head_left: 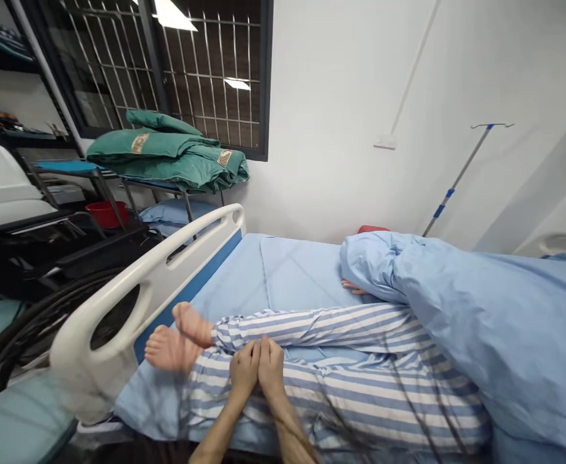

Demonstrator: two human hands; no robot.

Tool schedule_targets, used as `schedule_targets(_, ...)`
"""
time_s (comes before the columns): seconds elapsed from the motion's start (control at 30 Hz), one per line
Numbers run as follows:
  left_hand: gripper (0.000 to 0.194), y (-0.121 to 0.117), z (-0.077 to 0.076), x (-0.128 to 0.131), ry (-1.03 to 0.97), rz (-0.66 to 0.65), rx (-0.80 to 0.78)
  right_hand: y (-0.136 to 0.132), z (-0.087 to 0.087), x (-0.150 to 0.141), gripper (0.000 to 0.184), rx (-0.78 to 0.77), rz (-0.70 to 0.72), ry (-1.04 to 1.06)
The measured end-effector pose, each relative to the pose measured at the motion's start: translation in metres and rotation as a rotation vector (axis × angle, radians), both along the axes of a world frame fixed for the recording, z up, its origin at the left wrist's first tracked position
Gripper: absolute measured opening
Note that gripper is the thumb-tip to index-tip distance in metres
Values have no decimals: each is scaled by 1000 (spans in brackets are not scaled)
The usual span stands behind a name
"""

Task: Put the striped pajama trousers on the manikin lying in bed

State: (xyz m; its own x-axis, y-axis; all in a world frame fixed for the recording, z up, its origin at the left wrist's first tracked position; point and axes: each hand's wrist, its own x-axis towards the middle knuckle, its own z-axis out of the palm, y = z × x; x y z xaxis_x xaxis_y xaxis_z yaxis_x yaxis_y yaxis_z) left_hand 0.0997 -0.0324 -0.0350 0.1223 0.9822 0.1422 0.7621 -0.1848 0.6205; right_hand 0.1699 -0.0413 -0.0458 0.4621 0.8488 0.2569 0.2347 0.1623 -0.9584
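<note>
Head view: at six o'clock, the bare left hand (243, 372) and bare right hand (271, 368) rest side by side, unclenched, fingers extended, on blue-and-white striped cotton pyjama legs (360, 393).

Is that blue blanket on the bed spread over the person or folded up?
Spread: the rumpled light-blue blanket covers the upper body; the blue-striped pyjama legs lie uncovered.
</note>
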Motion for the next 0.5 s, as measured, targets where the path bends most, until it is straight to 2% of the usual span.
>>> schedule_targets(0.13,35,-2,1,1,44,39,46,-12,19,8,51,33,40,-60)
schedule_targets(0.3,29,-3,-3,4,92,52,102,-40,74,20,41,68,116,-170)
schedule_targets(0.37,28,-4,-4,5,99,51,136,-47,88,22,40,90,132,-206)
schedule_targets(0.43,27,-4,-5,5,102,48,160,-47,88,24,39,102,127,-232)
schedule_targets(0.5,28,-4,-7,4,98,54,164,-43,71,25,40,80,106,-249)
